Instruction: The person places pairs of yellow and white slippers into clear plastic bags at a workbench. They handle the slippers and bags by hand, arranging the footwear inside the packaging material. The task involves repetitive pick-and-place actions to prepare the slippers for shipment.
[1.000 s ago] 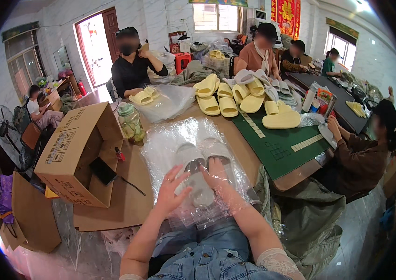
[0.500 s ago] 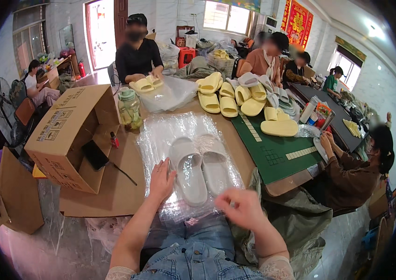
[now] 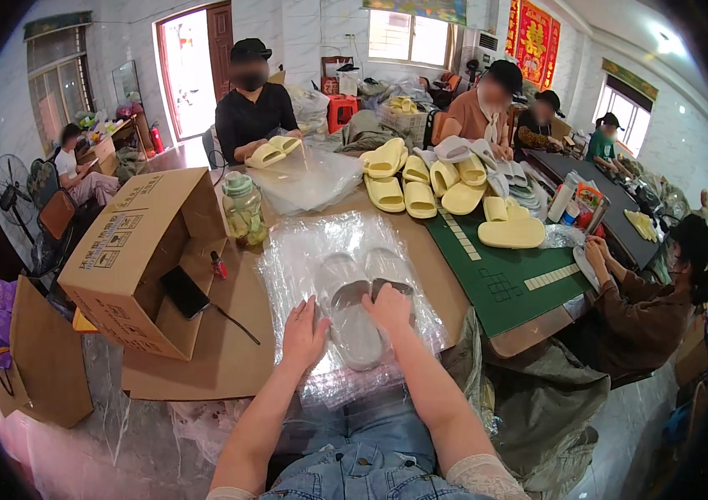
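A pair of light grey slide slippers [image 3: 355, 337] lies side by side, with glossy clear film over them, on a stack of clear plastic bags [image 3: 291, 246] in front of me. Flat beside the left slipper rests my left hand [image 3: 305, 335], its fingers stretched out on the plastic. My right hand [image 3: 390, 312] reaches over the right slipper and touches it near the strap. Its fingers look spread on the plastic, and much of that slipper is hidden beneath the hand and forearm. Neither hand visibly grips anything.
An open cardboard box [image 3: 145, 258] stands left, a phone [image 3: 185, 292] and small red bottle [image 3: 218, 265] by it. Behind are a glass jar [image 3: 243, 208] and yellow slippers [image 3: 420, 187]. A green mat [image 3: 495, 275] lies right. Co-workers sit around; one across the table holds yellow slippers.
My right hand has moved from the near right of the slippers forward and left onto the right slipper. My left hand stays flat beside the left one. The whole view has shifted slightly.
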### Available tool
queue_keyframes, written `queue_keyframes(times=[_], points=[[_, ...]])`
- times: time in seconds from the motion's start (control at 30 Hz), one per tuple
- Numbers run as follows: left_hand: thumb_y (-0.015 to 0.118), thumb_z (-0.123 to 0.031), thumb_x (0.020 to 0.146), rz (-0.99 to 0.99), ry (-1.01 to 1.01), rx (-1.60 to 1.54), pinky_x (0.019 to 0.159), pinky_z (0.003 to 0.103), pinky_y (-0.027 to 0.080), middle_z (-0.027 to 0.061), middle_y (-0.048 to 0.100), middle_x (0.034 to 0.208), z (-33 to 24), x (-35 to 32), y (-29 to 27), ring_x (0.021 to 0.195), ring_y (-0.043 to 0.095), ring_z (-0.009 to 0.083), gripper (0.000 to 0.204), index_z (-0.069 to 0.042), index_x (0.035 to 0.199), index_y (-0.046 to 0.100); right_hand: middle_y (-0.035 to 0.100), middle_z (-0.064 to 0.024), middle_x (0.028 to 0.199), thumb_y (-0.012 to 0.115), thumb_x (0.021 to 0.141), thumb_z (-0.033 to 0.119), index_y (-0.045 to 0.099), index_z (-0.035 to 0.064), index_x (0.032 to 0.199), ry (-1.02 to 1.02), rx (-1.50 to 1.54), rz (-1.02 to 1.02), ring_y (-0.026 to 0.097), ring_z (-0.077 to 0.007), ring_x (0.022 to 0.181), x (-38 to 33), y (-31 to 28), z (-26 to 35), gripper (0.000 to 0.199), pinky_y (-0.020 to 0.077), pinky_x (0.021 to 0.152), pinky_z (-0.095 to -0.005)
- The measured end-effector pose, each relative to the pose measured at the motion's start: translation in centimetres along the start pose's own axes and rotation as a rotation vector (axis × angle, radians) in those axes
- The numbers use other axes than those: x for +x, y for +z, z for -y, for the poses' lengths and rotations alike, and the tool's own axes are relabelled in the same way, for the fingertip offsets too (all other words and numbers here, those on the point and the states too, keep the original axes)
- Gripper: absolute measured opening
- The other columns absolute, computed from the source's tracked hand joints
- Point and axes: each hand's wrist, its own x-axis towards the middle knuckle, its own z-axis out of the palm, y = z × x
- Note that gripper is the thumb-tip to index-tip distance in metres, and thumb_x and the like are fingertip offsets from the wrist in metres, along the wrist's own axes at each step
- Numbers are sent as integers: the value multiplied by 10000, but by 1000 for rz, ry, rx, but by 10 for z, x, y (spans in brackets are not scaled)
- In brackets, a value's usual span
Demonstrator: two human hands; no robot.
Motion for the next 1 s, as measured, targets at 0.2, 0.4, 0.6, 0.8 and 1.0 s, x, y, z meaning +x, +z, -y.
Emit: queue_keyframes(times=[0.2,0.4,0.6,0.8,1.0], points=[[580,-290,982,-22,13,7,1152,475,346,280,544,1409,-1,1,-2,1323,492,433,601,54,1456,444,696,-200,810,563,927,309,595,40,894,-68,125,-63,689,-418,771,-2,17,3,273,530,717,-551],[551,-283,997,-41,1,-38,1129,457,375,271,563,1389,0,1,-1,1303,510,423,567,61,1439,463,686,-214,817,545,930,294,593,53,925,-81,195,-98,673,-431,779,-9,14,-1,246,511,719,-560],[472,-282,1020,-51,-51,-208,1146,484,355,250,601,1358,-2,1,-10,1296,521,450,506,78,1372,526,683,-208,823,581,918,308,597,59,912,-126,236,36,665,-431,779,-75,-15,-21,250,495,696,-559],[473,-276,1019,-128,96,-122,1128,480,380,257,664,1252,19,1,5,1284,543,440,408,40,1180,677,682,-184,793,653,844,316,614,59,853,-221,147,152,671,-403,757,-148,-78,-91,260,515,683,-517],[530,-293,998,-91,27,-47,1154,488,351,254,612,1348,11,0,9,1332,507,419,394,19,1170,699,664,-178,740,692,817,207,631,26,826,76,136,-61,663,-362,681,-178,-202,-164,192,506,631,-448]])
